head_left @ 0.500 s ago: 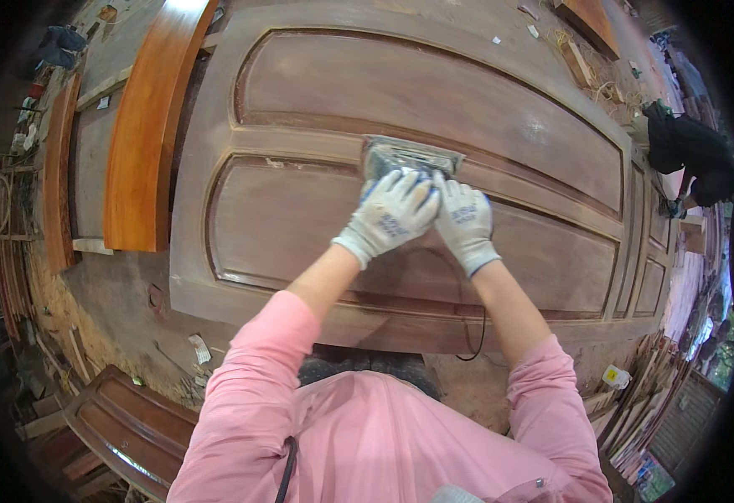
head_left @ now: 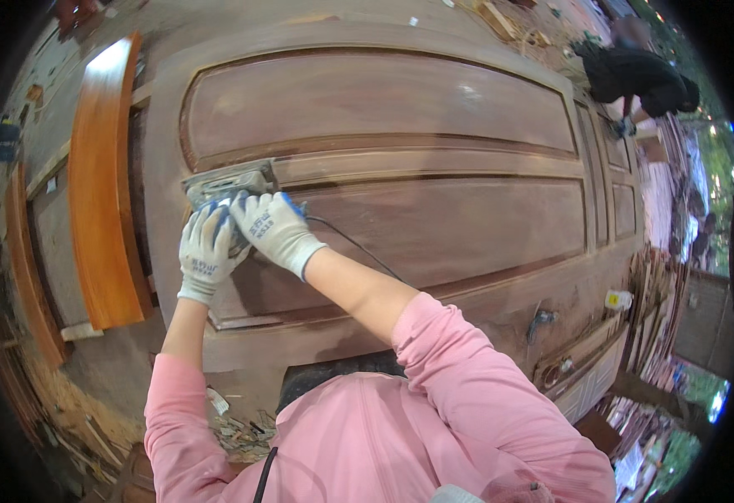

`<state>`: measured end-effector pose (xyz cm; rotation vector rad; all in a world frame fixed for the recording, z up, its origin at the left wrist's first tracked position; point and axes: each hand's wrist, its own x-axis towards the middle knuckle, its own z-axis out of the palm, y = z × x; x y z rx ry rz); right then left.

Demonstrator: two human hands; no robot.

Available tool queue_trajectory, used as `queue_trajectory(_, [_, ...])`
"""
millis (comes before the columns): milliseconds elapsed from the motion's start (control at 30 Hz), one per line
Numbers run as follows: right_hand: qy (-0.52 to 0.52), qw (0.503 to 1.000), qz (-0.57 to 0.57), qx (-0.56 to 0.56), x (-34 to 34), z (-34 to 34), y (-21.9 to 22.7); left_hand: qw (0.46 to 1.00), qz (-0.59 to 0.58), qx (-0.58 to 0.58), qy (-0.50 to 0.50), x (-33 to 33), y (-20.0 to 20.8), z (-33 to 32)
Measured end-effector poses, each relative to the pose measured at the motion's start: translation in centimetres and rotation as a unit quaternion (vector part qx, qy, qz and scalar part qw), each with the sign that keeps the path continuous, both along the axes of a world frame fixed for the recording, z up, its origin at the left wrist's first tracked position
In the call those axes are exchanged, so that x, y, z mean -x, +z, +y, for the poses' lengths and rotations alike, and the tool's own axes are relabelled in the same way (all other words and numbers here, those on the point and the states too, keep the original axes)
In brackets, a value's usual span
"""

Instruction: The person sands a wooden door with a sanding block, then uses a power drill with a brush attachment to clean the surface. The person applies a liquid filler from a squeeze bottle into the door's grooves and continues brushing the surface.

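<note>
A dusty electric sander (head_left: 231, 181) with a flat rectangular pad rests on a brown panelled wooden door (head_left: 459, 222), at the left end of the rail between its two long panels. My left hand (head_left: 208, 250), in a white knit glove with blue fingertips, is closed round the sander's near left side. My right hand (head_left: 275, 232), gloved alike, is closed over its near right side, beside the left. The fingers partly hide the sander's body. Its dark cord (head_left: 354, 245) runs off to the right across the door.
A glossy orange-brown board (head_left: 103, 201) lies left of the door, with a narrower board (head_left: 36, 272) beyond it. A person in dark clothes (head_left: 635, 80) bends over the door's far right end. Wood strips (head_left: 656, 314) are stacked at the right, near a white bottle (head_left: 618, 300).
Both hands and the sander have moved left along the middle rail to its left end. The view has shifted to the right. Both hands keep their hold.
</note>
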<state>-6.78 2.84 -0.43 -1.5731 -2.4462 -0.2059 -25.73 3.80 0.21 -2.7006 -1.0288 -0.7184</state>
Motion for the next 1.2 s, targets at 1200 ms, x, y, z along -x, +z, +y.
queue_trajectory(1200, [-0.070,0.993,-0.077,0.048,-87.9,-23.2,-2.1,0.970,-0.094,0.072,-0.212,-85.5,-1.6,-18.5])
